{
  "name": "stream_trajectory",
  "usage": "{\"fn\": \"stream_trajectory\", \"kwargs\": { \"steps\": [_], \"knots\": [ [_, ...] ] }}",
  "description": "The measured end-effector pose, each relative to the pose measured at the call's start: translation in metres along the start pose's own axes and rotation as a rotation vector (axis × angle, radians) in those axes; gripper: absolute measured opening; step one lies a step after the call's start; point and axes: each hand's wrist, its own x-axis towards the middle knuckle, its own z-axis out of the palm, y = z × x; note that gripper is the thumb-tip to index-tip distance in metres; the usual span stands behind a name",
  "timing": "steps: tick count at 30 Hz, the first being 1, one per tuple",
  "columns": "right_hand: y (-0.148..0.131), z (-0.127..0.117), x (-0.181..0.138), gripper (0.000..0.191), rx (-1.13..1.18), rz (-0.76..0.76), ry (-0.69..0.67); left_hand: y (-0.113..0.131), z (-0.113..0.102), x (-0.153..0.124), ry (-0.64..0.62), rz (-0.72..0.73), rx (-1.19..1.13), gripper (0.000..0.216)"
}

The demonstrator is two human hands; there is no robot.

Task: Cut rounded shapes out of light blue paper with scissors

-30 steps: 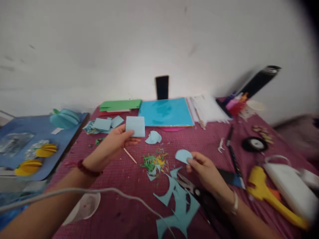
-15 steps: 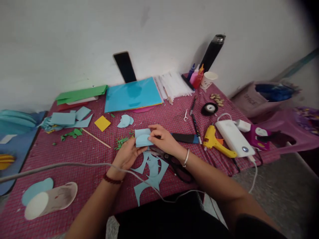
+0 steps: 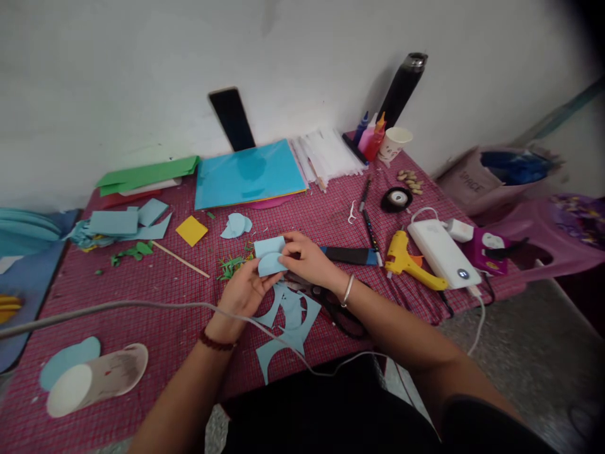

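Between both hands is a light blue paper piece (image 3: 271,264) with a rounded upper edge, lying against a straight-edged light blue paper (image 3: 268,246). My left hand (image 3: 243,290) grips the papers from the left and below. My right hand (image 3: 307,260) pinches their right side with thumb and fingers. Under my right wrist lie dark-handled scissors (image 3: 338,309), partly hidden. Light blue paper offcuts (image 3: 293,321) with curved cut-outs spread below my hands. Green paper shreds (image 3: 230,268) lie beside my left fingers, and rounded blue pieces (image 3: 235,225) sit just beyond.
A cable (image 3: 155,304) crosses above my left forearm. At right are a yellow glue gun (image 3: 409,265), a white power bank (image 3: 439,255) and black tape (image 3: 396,199). A paper cup (image 3: 108,377) lies front left; a phone (image 3: 232,120) leans on the wall.
The view has shifted slightly, so the table items appear a little higher. Both hands keep hold of the blue papers, with hardly any movement.
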Motion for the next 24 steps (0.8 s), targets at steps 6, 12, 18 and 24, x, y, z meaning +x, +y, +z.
{"fn": "stream_trajectory", "kwargs": {
  "steps": [6,12,18,24],
  "knots": [
    [0.000,-0.001,0.000,0.020,0.003,0.009,-0.016,0.004,0.005,-0.003,0.023,-0.013,-0.018,0.025],
    [0.000,0.000,-0.001,0.021,-0.011,0.004,-0.018,-0.002,-0.001,-0.002,-0.012,0.010,0.033,0.014],
    [0.001,-0.003,0.000,0.013,0.066,0.002,0.011,-0.007,-0.004,0.001,-0.005,0.046,0.097,0.017],
    [0.006,-0.012,0.003,0.016,0.429,0.168,0.090,0.000,-0.005,-0.001,0.054,0.062,0.058,0.015]
  ]
}}
